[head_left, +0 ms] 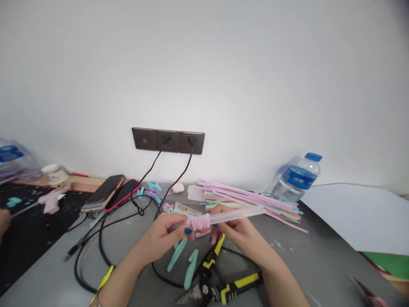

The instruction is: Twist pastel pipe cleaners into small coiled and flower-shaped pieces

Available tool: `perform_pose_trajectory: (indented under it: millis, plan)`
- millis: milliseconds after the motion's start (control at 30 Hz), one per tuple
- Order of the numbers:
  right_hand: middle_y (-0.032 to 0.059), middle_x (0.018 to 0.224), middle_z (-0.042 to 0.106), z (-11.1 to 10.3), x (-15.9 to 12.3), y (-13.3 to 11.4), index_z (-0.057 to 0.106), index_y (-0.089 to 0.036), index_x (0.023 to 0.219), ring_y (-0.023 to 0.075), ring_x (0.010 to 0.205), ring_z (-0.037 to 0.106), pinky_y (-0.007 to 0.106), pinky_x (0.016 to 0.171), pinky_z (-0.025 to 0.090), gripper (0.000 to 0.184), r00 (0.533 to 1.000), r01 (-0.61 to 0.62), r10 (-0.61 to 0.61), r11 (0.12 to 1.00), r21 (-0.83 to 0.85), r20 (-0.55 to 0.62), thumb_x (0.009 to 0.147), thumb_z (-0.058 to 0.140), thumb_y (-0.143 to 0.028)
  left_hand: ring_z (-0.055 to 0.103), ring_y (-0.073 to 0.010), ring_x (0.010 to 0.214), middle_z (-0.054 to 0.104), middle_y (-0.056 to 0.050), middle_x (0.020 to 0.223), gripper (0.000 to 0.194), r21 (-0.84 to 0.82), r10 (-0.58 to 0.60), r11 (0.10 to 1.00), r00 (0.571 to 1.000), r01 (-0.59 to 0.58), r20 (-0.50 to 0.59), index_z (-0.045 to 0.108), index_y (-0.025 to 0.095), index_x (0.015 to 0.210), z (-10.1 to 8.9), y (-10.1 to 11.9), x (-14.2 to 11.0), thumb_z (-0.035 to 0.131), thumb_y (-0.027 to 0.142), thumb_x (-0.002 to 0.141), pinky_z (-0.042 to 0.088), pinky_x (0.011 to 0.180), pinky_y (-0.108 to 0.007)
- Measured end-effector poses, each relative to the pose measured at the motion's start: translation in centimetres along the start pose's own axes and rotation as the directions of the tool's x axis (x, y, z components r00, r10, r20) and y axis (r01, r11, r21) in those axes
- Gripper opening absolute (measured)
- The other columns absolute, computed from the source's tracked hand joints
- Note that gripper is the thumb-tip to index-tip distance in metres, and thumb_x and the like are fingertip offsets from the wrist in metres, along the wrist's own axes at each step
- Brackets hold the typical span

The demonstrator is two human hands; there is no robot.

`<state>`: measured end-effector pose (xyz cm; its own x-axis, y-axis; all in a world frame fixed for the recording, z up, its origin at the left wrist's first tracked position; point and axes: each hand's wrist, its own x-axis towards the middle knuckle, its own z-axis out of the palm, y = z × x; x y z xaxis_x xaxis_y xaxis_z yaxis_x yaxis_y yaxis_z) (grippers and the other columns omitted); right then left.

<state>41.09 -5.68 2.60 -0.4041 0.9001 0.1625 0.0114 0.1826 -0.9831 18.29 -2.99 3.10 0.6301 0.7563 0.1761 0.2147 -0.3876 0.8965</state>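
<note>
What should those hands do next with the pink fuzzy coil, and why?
Maybe wind the pink coil one more turn, if the pink strand just below is its loose end. The coil covers only a short part of the pale stick, and the left hand and right hand are on either side of it.

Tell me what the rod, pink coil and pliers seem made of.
Rod: probably plastic or glue, smooth and translucent.
Pink coil: apparently chenille stem, matte with fuzzy edges.
Pliers: likely metal, given the dull grey blades; matte yellow-black grips suggest plastic or rubber.
</note>
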Motion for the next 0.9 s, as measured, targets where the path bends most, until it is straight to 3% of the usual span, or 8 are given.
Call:
perform_pose_trajectory:
  millis: [133,433,700,900]
  plan:
    - [0.0078,0.081,0.074,0.06,0.17,0.33,0.066,-0.013,0.093,0.0150,0.062,0.066,0.025,0.061,0.049,0.028,1.000,-0.019,0.019,1.000,0.013,-0.004,0.093,0.053,-0.038,0.042,-0.0109,0.058,0.050,0.001,0.061,0.049,0.039,-0.001,0.999,0.997,0.004,-0.080,0.065,0.011,0.071,0.42,-0.08,0.07,0.043,0.050,0.091,0.030,0.054,-0.021]
    - [0.0087,0.080,0.075,0.24,0.37,0.63,0.064,-0.014,0.096,0.0139,0.058,0.065,0.025,0.058,0.051,0.028,0.998,-0.043,0.040,0.996,0.075,0.039,0.093,0.052,-0.039,0.049,-0.0127,0.060,0.058,-0.001,0.062,0.043,0.113,0.010,0.994,0.991,0.005,-0.131,0.067,0.012,0.070,0.33,0.01,-0.01,0.046,0.044,0.090,0.035,0.055,-0.020]
    - [0.0076,0.075,0.073,0.30,0.25,0.76,0.060,-0.014,0.095,0.0145,0.058,0.065,0.026,0.058,0.051,0.027,0.999,-0.045,0.043,0.996,0.074,0.026,0.094,0.051,-0.040,0.045,-0.0113,0.057,0.054,0.000,0.058,0.043,0.124,-0.006,0.992,0.988,0.025,-0.155,0.067,0.012,0.068,0.32,-0.11,0.01,0.048,0.044,0.089,0.033,0.053,-0.020]
    - [0.0045,0.071,0.072,0.73,0.69,0.70,0.059,-0.015,0.100,0.0123,0.055,0.063,0.023,0.055,0.047,0.023,0.999,-0.023,0.025,0.998,0.060,-0.039,0.094,0.051,-0.036,0.049,-0.0124,0.058,0.060,-0.001,0.063,0.039,0.058,-0.058,0.996,0.965,0.075,-0.256,0.068,0.012,0.071,1.02,-0.29,0.59,0.049,0.042,0.088,0.036,0.054,-0.020]
